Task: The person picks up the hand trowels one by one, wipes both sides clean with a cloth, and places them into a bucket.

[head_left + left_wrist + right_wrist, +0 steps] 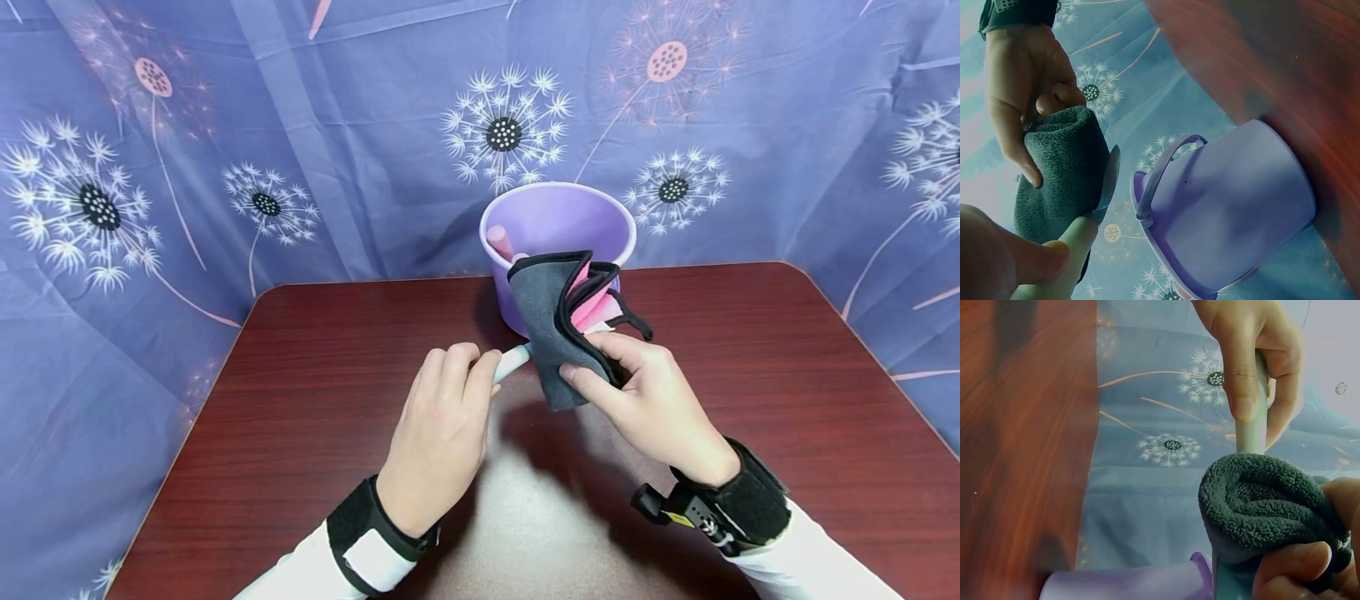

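My left hand (446, 417) grips the pale handle (1082, 240) of a knife, thumb laid along it. The knife's bluish blade (1110, 178) shows past the edge of a folded dark grey cloth (543, 325) with black trim. My right hand (652, 396) pinches this cloth around the blade, thumb on the near side and fingers behind. Pink fabric (592, 310) and a black loop (633, 321) show at the cloth's far side. In the right wrist view the cloth is doubled over just below the handle, hiding part of the blade.
A purple bucket (555, 196) stands on the dark red wooden table (337, 333), just behind the cloth. Inside it a pink rounded handle (499, 242) leans at the left. A blue dandelion-print curtain (375, 125) hangs behind the table.
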The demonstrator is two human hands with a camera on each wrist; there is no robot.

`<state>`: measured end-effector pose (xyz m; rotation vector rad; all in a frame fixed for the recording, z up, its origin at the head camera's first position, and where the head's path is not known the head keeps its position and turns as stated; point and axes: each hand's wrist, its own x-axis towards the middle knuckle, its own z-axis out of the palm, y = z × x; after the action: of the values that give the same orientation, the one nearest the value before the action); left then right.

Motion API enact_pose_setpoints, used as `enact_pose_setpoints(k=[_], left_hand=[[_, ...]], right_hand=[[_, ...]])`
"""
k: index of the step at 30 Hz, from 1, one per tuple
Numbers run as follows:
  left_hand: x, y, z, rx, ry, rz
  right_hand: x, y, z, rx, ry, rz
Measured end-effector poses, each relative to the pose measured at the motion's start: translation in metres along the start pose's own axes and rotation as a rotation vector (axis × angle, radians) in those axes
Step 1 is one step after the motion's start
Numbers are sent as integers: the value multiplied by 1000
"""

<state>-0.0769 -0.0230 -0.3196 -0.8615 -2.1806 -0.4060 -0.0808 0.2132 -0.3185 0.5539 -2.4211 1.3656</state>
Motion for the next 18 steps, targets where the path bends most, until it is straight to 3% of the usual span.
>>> enact_pose_setpoints(k=[5, 10, 13, 18], left_hand=[[0, 0, 0, -18, -1, -2], [-1, 0, 0, -17, -24, -8], [-1, -1, 0, -12, -49, -5], [-1, -1, 0, -21, -57, 19]], right_hand=[[1, 1, -1, 34, -34, -37], [2, -1, -2, 11, -33, -164], [4, -3, -3, -64, -5, -275], [6, -4, -7, -308, 77, -458]])
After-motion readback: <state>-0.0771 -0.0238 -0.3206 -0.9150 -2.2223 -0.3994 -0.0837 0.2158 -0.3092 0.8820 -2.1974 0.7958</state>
